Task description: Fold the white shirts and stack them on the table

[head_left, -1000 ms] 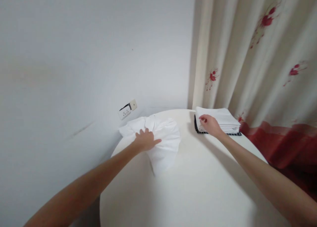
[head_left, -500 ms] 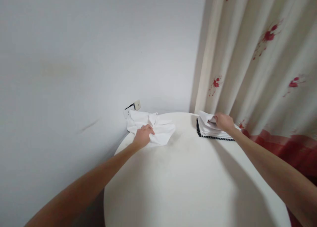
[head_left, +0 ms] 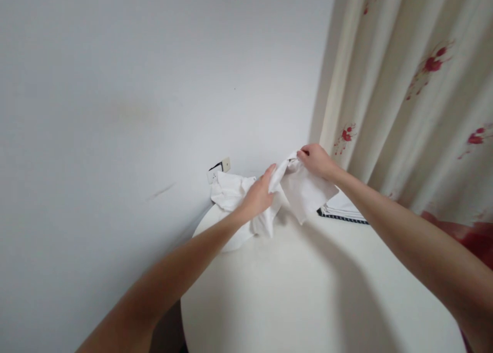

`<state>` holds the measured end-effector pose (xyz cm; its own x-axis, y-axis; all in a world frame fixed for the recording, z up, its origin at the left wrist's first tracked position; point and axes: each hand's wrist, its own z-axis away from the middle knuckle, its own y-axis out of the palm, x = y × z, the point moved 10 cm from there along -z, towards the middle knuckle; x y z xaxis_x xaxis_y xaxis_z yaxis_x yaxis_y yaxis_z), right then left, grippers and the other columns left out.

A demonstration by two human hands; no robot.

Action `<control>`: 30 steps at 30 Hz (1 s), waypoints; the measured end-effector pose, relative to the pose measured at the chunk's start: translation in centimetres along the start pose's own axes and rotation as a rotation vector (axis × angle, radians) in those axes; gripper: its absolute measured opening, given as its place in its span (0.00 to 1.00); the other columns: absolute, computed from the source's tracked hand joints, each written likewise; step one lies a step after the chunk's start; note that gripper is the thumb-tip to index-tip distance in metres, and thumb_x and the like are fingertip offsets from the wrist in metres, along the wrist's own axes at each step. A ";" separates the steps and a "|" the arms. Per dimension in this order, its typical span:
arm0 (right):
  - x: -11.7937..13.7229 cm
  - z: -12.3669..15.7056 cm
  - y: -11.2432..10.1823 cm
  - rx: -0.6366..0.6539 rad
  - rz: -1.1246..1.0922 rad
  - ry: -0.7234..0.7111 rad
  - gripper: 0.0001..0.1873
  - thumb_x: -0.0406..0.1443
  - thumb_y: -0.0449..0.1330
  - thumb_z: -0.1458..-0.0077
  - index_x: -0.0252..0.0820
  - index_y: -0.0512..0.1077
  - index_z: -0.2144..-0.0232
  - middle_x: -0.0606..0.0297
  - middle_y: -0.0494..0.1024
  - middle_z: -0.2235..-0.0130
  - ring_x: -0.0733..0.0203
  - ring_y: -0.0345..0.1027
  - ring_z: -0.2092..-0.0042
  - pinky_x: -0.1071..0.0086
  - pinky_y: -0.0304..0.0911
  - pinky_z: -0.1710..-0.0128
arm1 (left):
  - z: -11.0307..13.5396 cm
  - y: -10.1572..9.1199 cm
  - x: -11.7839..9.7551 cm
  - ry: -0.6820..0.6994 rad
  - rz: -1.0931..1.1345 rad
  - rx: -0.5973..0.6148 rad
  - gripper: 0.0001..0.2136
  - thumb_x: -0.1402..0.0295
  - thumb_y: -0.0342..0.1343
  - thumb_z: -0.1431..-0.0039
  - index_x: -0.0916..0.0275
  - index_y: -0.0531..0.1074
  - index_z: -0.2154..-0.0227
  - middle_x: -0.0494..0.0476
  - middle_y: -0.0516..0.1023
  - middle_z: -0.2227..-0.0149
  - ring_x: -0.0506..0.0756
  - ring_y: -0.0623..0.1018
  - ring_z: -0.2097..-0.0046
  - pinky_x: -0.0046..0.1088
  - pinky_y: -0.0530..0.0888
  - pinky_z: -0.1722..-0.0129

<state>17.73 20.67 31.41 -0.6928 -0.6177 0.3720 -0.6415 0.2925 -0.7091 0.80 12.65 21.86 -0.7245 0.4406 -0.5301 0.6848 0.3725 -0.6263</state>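
Observation:
Both my hands hold one white cloth [head_left: 302,191] in the air above the far side of the round white table [head_left: 308,286]. My right hand [head_left: 316,160] pinches its upper corner, fingers closed. My left hand [head_left: 260,195] grips the cloth's other edge, fingers wrapped round it. Behind my left hand a crumpled pile of white cloths [head_left: 228,189] lies at the table's far left edge. A stack of folded white cloths [head_left: 342,209] on a dark-edged cloth sits at the far right, partly hidden by my right forearm.
A pale wall stands behind the table with a power socket [head_left: 217,169] just above the crumpled pile. A cream curtain with red flowers [head_left: 416,101] hangs on the right, close behind the folded stack.
My right hand lifted a cloth off the folded stack and brought it up to the left. My left hand left the crumpled pile and took hold of that cloth.

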 end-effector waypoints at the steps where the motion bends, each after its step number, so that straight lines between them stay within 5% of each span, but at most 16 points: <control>1: -0.1 0.3 0.1 0.067 -0.060 0.012 0.18 0.42 0.54 0.39 0.36 0.74 0.75 0.63 0.74 0.74 0.62 0.63 0.71 0.70 0.55 0.68 | -0.6 -1.7 0.9 -0.042 -0.027 -0.015 0.37 0.78 0.55 0.47 0.58 0.56 0.33 0.64 0.74 0.44 0.62 0.76 0.45 0.41 0.71 0.43; 5: -0.3 2.7 2.5 0.542 -0.354 0.009 0.24 0.53 0.58 0.43 0.38 0.78 0.70 0.65 0.78 0.71 0.62 0.67 0.70 0.71 0.61 0.68 | -3.0 -8.0 4.3 -0.139 -0.078 0.020 0.28 0.77 0.49 0.46 0.60 0.67 0.40 0.59 0.77 0.47 0.60 0.78 0.50 0.38 0.73 0.47; 8: -0.4 4.1 5.4 0.728 -0.361 0.003 0.22 0.52 0.58 0.41 0.40 0.80 0.66 0.63 0.82 0.65 0.60 0.72 0.68 0.71 0.64 0.66 | -3.9 -8.0 3.9 0.040 -0.293 0.219 0.31 0.76 0.51 0.44 0.55 0.62 0.36 0.58 0.72 0.40 0.60 0.75 0.44 0.39 0.68 0.42; 12: -3.0 3.6 9.4 0.564 0.110 0.034 0.13 0.38 0.57 0.38 0.39 0.81 0.62 0.57 0.83 0.58 0.57 0.75 0.58 0.71 0.65 0.59 | -1.3 -4.4 3.1 0.200 -0.526 0.301 0.30 0.67 0.53 0.37 0.58 0.57 0.33 0.64 0.66 0.36 0.62 0.68 0.38 0.40 0.62 0.38; 16: -5.5 4.4 12.0 0.516 0.248 0.075 0.13 0.35 0.58 0.38 0.35 0.80 0.58 0.49 0.82 0.54 0.51 0.75 0.53 0.67 0.65 0.56 | 7.1 3.8 3.0 0.467 -0.452 0.727 0.37 0.53 0.61 0.42 0.53 0.55 0.32 0.62 0.61 0.32 0.64 0.63 0.34 0.39 0.62 0.38; 19: -6.5 5.2 12.3 0.548 0.244 0.070 0.14 0.37 0.57 0.37 0.35 0.80 0.58 0.52 0.82 0.54 0.54 0.76 0.54 0.70 0.65 0.57 | 11.6 7.0 5.6 0.513 -0.560 0.874 0.33 0.55 0.65 0.44 0.52 0.64 0.37 0.64 0.63 0.33 0.69 0.63 0.34 0.44 0.65 0.41; 22: -7.2 5.3 11.4 0.543 0.243 0.074 0.14 0.37 0.56 0.36 0.36 0.80 0.57 0.53 0.82 0.52 0.55 0.75 0.52 0.72 0.64 0.54 | 12.0 7.6 6.9 0.517 -0.520 0.834 0.16 0.62 0.57 0.36 0.53 0.73 0.46 0.61 0.72 0.39 0.62 0.71 0.39 0.37 0.68 0.45; 24: -7.7 5.2 10.7 0.528 0.243 0.072 0.15 0.36 0.55 0.36 0.36 0.80 0.57 0.54 0.82 0.53 0.55 0.75 0.51 0.71 0.63 0.54 | 10.1 7.2 7.3 0.444 -0.431 0.789 0.11 0.63 0.51 0.33 0.54 0.76 0.54 0.59 0.78 0.47 0.58 0.76 0.46 0.33 0.71 0.48; 27: -8.8 4.9 9.4 0.475 0.259 0.080 0.15 0.35 0.54 0.37 0.36 0.80 0.58 0.54 0.82 0.54 0.55 0.75 0.52 0.71 0.63 0.55 | 3.8 4.6 8.0 0.221 -0.293 0.571 0.14 0.64 0.46 0.32 0.57 0.77 0.62 0.58 0.82 0.58 0.58 0.79 0.54 0.33 0.72 0.50; 30: -10.6 4.5 7.6 0.372 0.269 0.123 0.14 0.34 0.54 0.37 0.37 0.80 0.59 0.55 0.82 0.54 0.56 0.75 0.53 0.72 0.63 0.56 | -4.0 -0.9 9.4 -0.075 -0.127 0.187 0.13 0.68 0.45 0.35 0.60 0.76 0.63 0.58 0.81 0.58 0.57 0.78 0.52 0.33 0.72 0.50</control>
<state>21.68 26.18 19.41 -0.8665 -0.4581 0.1985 -0.2886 0.1352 -0.9478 -6.33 19.71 19.68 -0.8127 0.3349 -0.4768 0.5662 0.2606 -0.7820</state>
